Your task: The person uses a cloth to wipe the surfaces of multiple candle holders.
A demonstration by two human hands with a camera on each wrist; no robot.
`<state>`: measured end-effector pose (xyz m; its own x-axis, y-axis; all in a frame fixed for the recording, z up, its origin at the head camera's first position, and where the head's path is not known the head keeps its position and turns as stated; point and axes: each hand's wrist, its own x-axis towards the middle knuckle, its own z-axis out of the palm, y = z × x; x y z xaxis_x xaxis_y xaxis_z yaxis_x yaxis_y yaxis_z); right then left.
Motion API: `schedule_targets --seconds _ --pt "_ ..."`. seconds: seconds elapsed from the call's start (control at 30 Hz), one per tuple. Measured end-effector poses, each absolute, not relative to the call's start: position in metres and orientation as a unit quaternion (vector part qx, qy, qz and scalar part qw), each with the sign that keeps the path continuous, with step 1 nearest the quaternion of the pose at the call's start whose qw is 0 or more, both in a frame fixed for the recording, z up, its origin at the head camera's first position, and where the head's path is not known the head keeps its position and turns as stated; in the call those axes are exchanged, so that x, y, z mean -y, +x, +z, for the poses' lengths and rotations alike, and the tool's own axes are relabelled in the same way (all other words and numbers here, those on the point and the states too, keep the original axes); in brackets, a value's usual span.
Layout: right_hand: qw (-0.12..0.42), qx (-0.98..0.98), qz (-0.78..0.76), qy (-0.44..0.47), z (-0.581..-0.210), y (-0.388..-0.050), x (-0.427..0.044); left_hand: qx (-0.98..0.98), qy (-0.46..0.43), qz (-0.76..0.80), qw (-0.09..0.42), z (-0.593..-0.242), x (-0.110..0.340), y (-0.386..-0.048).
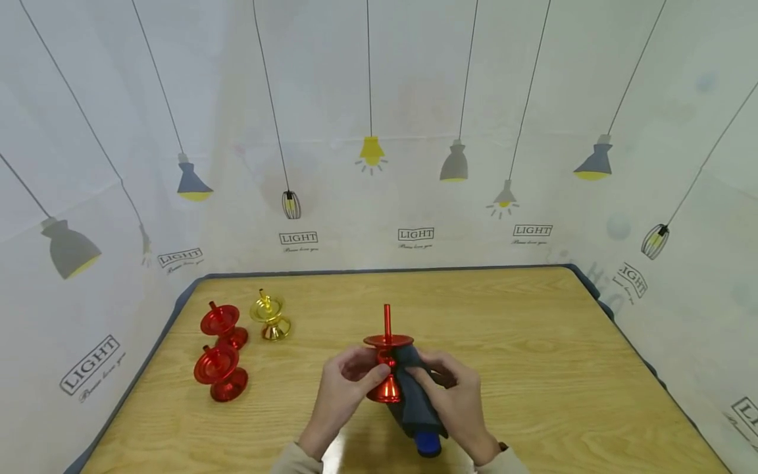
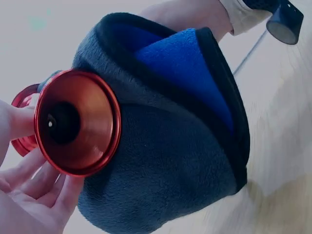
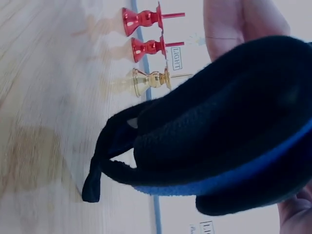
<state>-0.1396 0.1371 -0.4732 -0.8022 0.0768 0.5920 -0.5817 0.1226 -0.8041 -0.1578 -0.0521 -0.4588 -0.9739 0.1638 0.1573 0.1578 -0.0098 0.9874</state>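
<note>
In the head view my left hand (image 1: 339,392) holds a shiny red candle holder (image 1: 387,340) upright by its stem, above the table. It has a flat dish and a thin rod on top. My right hand (image 1: 456,392) grips a folded dark grey-blue cloth (image 1: 417,398) and presses it against the candle holder's right side. The left wrist view shows the hollow underside of the base (image 2: 95,122), with the cloth (image 2: 165,161) bunched beside it and its bright blue inner face showing. Dark cloth folds (image 3: 219,126) hide most of the right fingers in the right wrist view.
Two more red candle holders, one farther back (image 1: 233,337) and one nearer (image 1: 229,385), stand at the table's left. A gold candle holder (image 1: 274,327) is beside them. The wooden table (image 1: 533,368) meets a white printed curtain (image 1: 343,197) at its back and sides.
</note>
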Motion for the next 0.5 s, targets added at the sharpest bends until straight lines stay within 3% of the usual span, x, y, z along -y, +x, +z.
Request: schedule_targets --seconds 0.23,0.5 --pt "0.219 0.704 0.662 0.137 -0.4744 -0.141 -0.1386 -0.689 0.11 0.715 0.051 -0.4606 0.0552 -0.1606" --pt "0.306 0.728 0.583 0.189 -0.4699 -0.1419 -0.1349 -0.704 0.09 0.705 -0.012 -0.4565 0.0479 -0.157"
